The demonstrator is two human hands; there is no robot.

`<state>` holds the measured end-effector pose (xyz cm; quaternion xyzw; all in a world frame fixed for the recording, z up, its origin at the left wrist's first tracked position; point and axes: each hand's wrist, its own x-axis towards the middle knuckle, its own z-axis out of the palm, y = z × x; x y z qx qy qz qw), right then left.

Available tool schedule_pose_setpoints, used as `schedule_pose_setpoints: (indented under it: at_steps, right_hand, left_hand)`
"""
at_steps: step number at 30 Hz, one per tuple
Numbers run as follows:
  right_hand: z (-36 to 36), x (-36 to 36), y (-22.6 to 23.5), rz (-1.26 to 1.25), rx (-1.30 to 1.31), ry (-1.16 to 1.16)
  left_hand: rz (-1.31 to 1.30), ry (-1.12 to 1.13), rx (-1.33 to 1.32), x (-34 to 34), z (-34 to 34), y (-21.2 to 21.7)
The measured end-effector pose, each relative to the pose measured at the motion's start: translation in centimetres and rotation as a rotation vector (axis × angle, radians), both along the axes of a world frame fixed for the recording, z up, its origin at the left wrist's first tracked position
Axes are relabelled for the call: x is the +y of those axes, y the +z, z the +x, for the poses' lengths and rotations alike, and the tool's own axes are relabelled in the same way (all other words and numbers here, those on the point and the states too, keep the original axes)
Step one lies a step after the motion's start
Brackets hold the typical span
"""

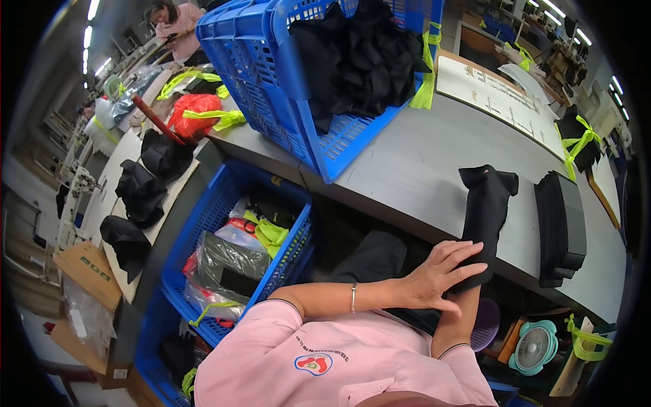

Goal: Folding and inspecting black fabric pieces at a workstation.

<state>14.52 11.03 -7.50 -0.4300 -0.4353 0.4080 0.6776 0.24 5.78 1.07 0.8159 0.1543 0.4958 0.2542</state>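
Note:
A black fabric piece [489, 210], tube-like in shape, stretches from my right forearm [456, 325] up over the grey table. My right hand appears to be inside it, so its fingers are hidden. Across the fabric's lower end lies my left hand [444, 275], fingers spread and not wrapped round anything. To the right of the piece, a neat stack of folded black fabric pieces [560, 227] rests on the table. A tilted blue plastic crate [271, 88] at the far side holds a heap of loose black fabric pieces [363, 64].
Below left, a blue basket [234, 180] holds bagged items. Black fabric bundles [139, 193] lie on the left-hand surface beside a red bag [195, 115]. A white board [495, 98] lies at the back right; a small turquoise fan [534, 347] stands under the table. A co-worker [178, 30] is far left.

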Motion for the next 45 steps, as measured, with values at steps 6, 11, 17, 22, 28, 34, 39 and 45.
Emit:
schedule_pose_setpoints:
  at_steps: [6,11,17,22,28,34,39,45]
  right_hand:
    - [2.5,2.7,0.5,0.082,-0.151,-0.043]
    - [3.3,4.0,0.1,0.135,-0.281,-0.066]
    - [2.1,7.8,2.5,0.226,-0.441,-0.130]
    - [-8.4,1.1,8.1,-0.339,0.050,-0.033]
    - [-6.7,-7.5,5.6,-0.163,0.154,0.494]
    - [-0.9,-7.7,4.6,-0.116,-0.237,-0.178]
    - [-3.4,-4.1,8.2,0.135,-0.531,-0.399]
    - [-0.8,-5.3,5.8,-0.083,-0.217,-0.178]
  left_hand:
    - [-0.143,0.033,-0.019,2.8,0.0,-0.9]
    - [-0.547,-0.299,0.149,4.3,-1.2,-0.9]
    - [-0.852,0.019,-0.553,9.6,2.2,0.2]
    - [-0.664,0.358,-0.500,16.3,1.8,-1.5]
    - [-0.654,0.516,-0.449,21.2,-4.0,-0.4]
    - [-0.559,0.425,-0.341,11.9,-2.3,2.2]
    - [-0.306,0.152,-0.088,5.0,0.0,2.6]
    - [-0.249,0.246,-0.140,5.1,-2.3,2.6]
